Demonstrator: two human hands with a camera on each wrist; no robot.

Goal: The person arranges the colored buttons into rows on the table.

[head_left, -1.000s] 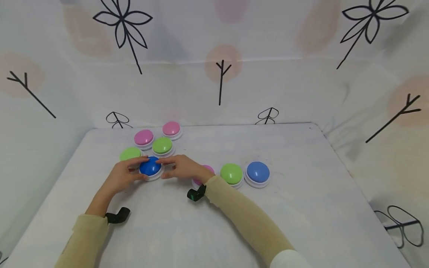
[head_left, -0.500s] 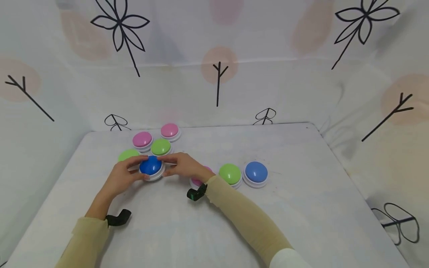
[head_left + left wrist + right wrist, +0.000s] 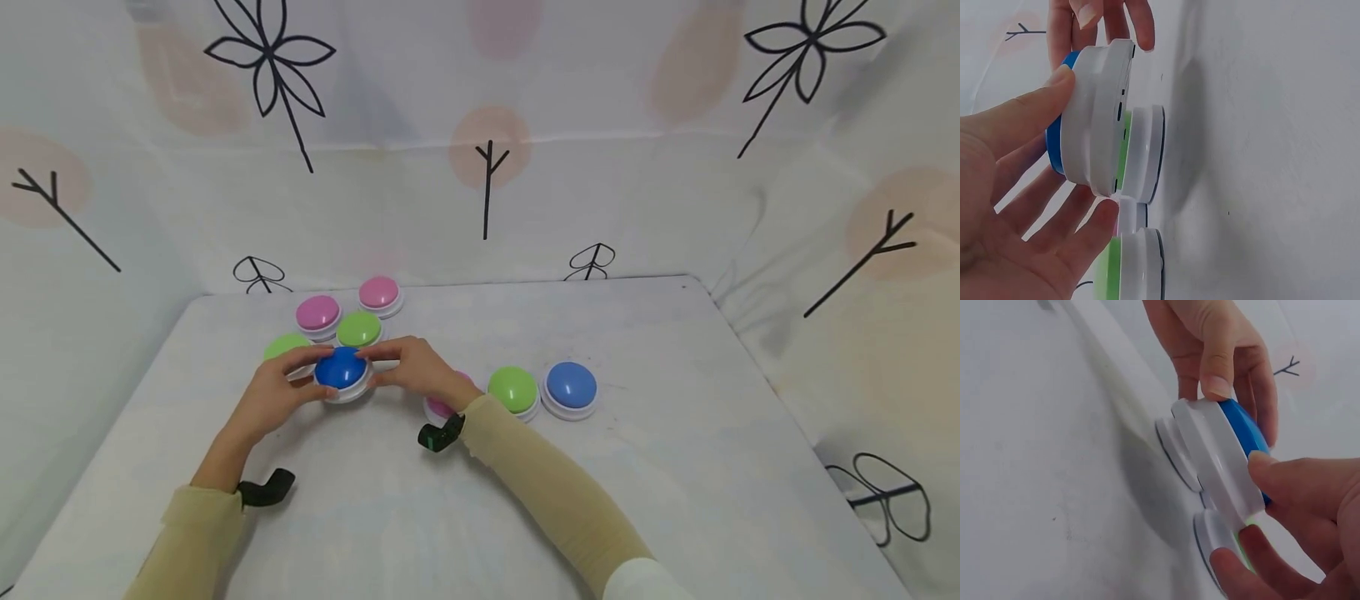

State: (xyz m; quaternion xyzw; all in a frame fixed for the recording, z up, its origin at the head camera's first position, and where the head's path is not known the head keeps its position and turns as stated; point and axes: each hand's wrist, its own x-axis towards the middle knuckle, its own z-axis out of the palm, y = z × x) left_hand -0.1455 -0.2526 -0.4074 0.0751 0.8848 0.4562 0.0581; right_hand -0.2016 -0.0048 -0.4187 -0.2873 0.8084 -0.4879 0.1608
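Note:
A push button with a blue dome and white base [image 3: 340, 368] is held up off the table, slightly tilted; its shadow lies apart from it in both wrist views. My left hand [image 3: 270, 396] grips its left side, the thumb [image 3: 1060, 81] on the dome's edge in the left wrist view. From the other side my right hand [image 3: 420, 367] pinches it, with its thumb [image 3: 1263, 465] against the blue dome. Right behind it stand a green button [image 3: 358, 328] and another green button [image 3: 287, 344], the latter partly hidden by the left hand.
Two pink buttons, a left one [image 3: 318, 312] and a right one [image 3: 378, 292], stand at the table's back edge. Right of my hands are a half-hidden pink button [image 3: 442, 407], a green button [image 3: 513, 389] and a second blue button [image 3: 572, 385]. A patterned cloth [image 3: 420, 200] surrounds the white table [image 3: 712, 467].
The blue button has risen from the table and shifted slightly right, both hands moving with it. The right fingers have closed in on its side. The head view has shifted a little.

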